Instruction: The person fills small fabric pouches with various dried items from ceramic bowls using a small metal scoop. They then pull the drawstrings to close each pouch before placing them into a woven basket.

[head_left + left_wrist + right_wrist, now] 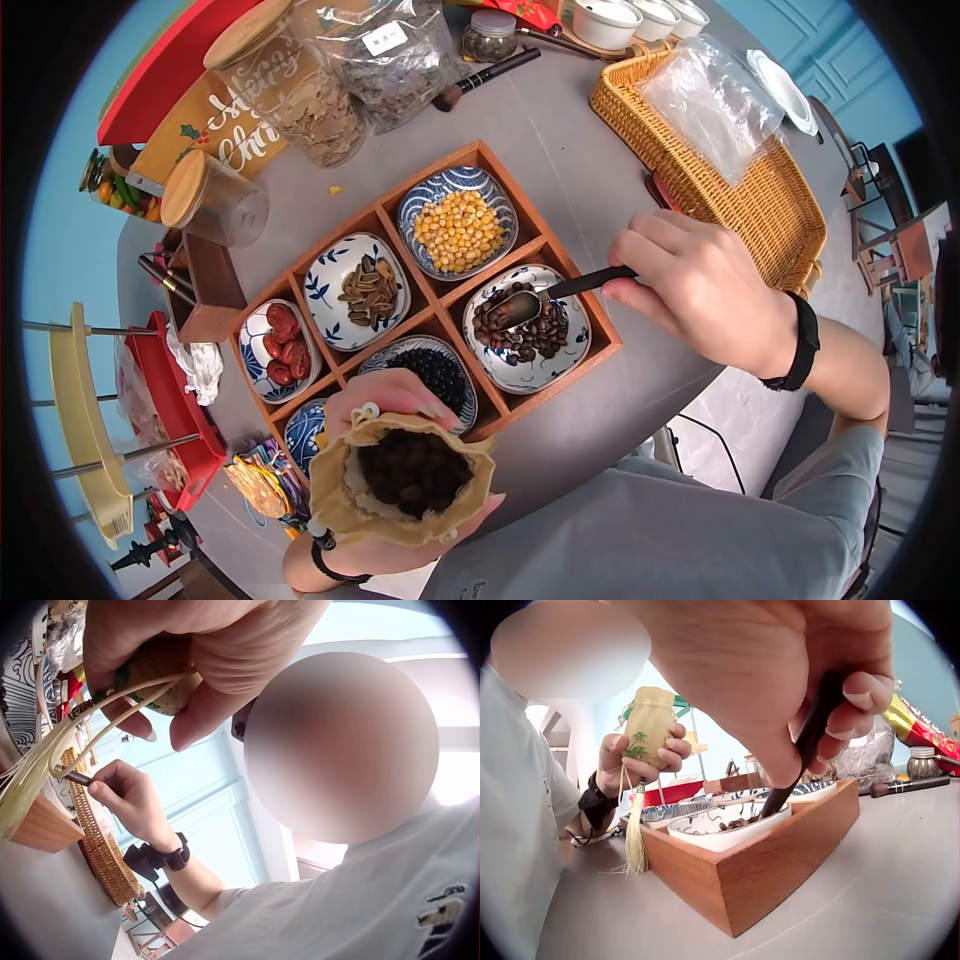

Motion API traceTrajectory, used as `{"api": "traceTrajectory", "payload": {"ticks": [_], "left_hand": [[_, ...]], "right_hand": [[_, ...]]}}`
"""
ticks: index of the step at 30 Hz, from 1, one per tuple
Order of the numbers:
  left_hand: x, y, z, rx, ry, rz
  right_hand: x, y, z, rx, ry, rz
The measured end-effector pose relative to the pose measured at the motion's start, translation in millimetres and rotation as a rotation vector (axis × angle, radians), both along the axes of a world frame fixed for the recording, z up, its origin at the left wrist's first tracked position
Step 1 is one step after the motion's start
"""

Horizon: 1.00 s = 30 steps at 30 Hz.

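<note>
My left hand (pixel 385 392) holds a cream drawstring pouch (pixel 335 490) with its mouth open upward and dark beans inside. In the right wrist view, green leaf prints show on the pouch (pixel 649 731), and a pale tassel (pixel 635 840) hangs below it. My right hand (pixel 705 285) grips the black handle (pixel 592 281) of a small scoop. Its metal head (pixel 519 311) dips into brown, coffee-like beans (pixel 545 335) in a blue-and-white bowl (pixel 579 358). That bowl sits in the near right compartment of a wooden divided tray (pixel 612 345).
Other bowls in the tray hold yellow corn kernels (pixel 460 232), striped seeds (pixel 370 290), red dates (pixel 288 350) and black beans (pixel 435 375). Beyond it stand lidded glass jars (pixel 225 215), a bag of dried material (pixel 390 70) and a brush (pixel 490 78). A wicker basket (pixel 790 215) lies to the right.
</note>
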State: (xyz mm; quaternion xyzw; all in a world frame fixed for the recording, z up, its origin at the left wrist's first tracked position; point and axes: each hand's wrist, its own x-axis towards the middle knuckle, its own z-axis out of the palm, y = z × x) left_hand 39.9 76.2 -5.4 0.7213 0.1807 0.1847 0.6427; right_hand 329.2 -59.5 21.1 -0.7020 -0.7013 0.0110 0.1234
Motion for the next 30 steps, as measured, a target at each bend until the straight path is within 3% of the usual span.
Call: {"api": "traceTrajectory", "payload": {"ticks": [12, 21, 30], "left_hand": [[-2.6, 2.0, 0.4, 0.047, 0.025, -0.011], [-4.1, 1.0, -3.0, 0.080, 0.038, 0.008], [-3.0, -3.3, -6.8, 0.066, 0.056, 0.047]], "right_hand": [[-5.6, -17.4, -12.3, -0.092, 0.478, -0.067], [-1.0, -29.5, -21.6, -0.047, 0.597, -0.124], [5.7, -38.8, 31.3, 0.032, 0.488, -0.238]]}}
